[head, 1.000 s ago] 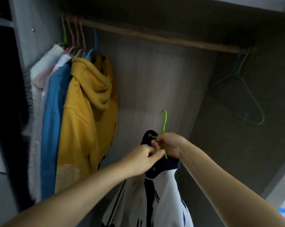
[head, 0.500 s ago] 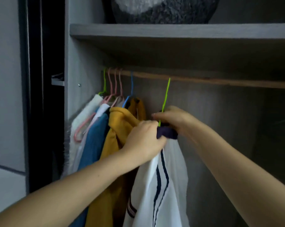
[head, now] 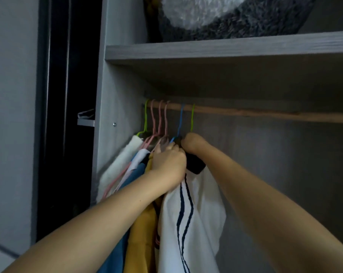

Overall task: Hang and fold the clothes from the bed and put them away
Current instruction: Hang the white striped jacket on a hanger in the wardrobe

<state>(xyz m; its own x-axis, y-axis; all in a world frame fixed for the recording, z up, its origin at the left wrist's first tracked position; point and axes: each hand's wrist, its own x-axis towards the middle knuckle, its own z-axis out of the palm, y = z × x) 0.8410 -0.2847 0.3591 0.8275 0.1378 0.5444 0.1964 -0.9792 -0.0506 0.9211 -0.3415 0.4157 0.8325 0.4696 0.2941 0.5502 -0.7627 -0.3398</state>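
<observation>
A white garment [head: 194, 219] with dark navy stripes and a dark collar [head: 196, 164] hangs from a green wire hanger [head: 192, 119], whose hook is over the wooden rail [head: 265, 115] inside the wardrobe. My right hand [head: 194, 142] grips the hanger's neck just below the hook. My left hand [head: 168, 162] grips the garment's collar at the left of the hanger. The hanger's shoulders are hidden under the cloth and my hands.
To the left on the rail hang a yellow hoodie [head: 141, 233], a blue garment [head: 131, 180] and white ones [head: 121, 162] on blue, pink and green hangers. A grey shelf [head: 225, 50] above holds a fluffy grey and white thing [head: 216, 14]. The rail runs bare to the right.
The green hanger's hook has gone over the rail, right beside the blue hanger. Both hands rose and shifted left with the white garment, now pressed against the yellow hoodie.
</observation>
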